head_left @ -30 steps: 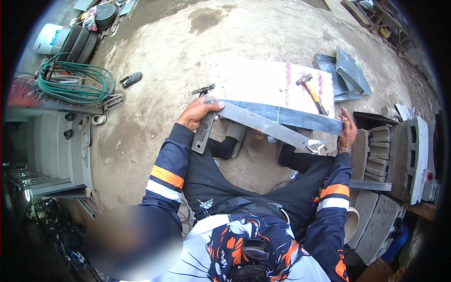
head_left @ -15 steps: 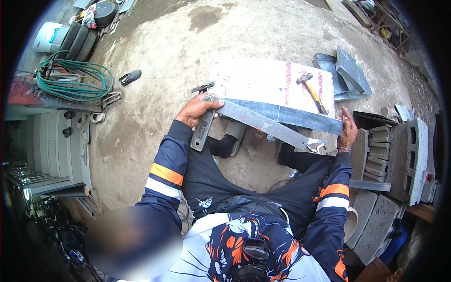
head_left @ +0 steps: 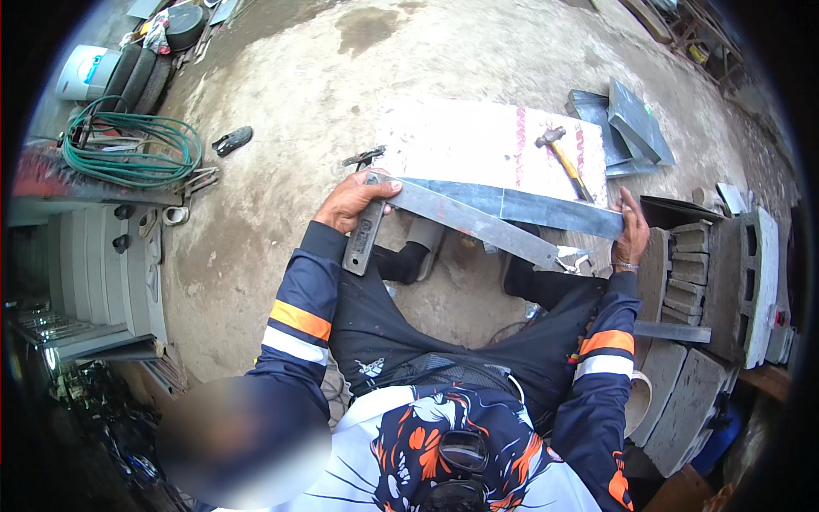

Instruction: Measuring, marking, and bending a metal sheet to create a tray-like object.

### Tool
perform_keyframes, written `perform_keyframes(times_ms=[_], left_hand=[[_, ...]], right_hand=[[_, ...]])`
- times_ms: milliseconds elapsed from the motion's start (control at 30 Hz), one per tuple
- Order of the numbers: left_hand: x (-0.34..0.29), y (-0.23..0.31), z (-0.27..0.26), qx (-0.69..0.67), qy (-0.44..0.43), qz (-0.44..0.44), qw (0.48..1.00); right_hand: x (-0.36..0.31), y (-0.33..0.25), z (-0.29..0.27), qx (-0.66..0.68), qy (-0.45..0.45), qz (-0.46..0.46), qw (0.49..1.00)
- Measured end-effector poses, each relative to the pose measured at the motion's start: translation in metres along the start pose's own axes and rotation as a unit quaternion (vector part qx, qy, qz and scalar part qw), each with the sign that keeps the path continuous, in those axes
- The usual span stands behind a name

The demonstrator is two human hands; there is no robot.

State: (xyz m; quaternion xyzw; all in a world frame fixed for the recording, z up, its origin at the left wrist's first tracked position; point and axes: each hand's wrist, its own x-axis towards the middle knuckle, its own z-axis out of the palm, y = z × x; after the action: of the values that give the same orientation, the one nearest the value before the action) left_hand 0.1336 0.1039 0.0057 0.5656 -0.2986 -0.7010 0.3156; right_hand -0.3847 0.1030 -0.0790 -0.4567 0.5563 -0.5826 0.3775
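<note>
My left hand (head_left: 348,201) is closed round the corner of a try square (head_left: 478,224), its thumb on top. The square's steel blade slants down to the right, and its grey handle points toward my left thigh. Behind the blade runs a long bluish sheet metal strip (head_left: 559,217) with a thin line across it. Its left end reaches my left hand, though the blade partly covers it. My right hand (head_left: 631,235) grips the strip's right end, fingers behind it. A ball-peen hammer (head_left: 566,164) with a yellowish handle lies on the white board (head_left: 452,141) just beyond.
Bent sheet metal pieces (head_left: 640,130) lie beyond the board's right side. Concrete blocks (head_left: 725,282) are stacked at my right. A dark tool (head_left: 365,157) sits by the board's left edge. Farther left are a shoe (head_left: 232,141) and a coiled green hose (head_left: 128,158).
</note>
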Motion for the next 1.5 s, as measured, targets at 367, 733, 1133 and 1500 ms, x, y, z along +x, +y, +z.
perform_keyframes(times_ms=[367, 733, 1133, 1500], left_hand=[[-0.001, -0.003, -0.001, 0.002, 0.025, 0.019, 0.999], [-0.001, -0.004, -0.001, -0.004, 0.023, 0.029, 0.999], [-0.006, -0.006, 0.006, 0.040, 0.052, 0.039, 0.997], [-0.006, -0.010, 0.003, 0.051, 0.040, 0.035, 0.997]], right_hand=[[0.001, 0.002, 0.004, 0.012, 0.012, 0.012, 1.000], [0.002, 0.001, 0.004, 0.033, 0.005, 0.023, 0.999], [-0.003, -0.005, 0.003, 0.018, -0.004, 0.005, 1.000], [-0.006, -0.012, -0.008, -0.012, 0.145, -0.022, 0.989]])
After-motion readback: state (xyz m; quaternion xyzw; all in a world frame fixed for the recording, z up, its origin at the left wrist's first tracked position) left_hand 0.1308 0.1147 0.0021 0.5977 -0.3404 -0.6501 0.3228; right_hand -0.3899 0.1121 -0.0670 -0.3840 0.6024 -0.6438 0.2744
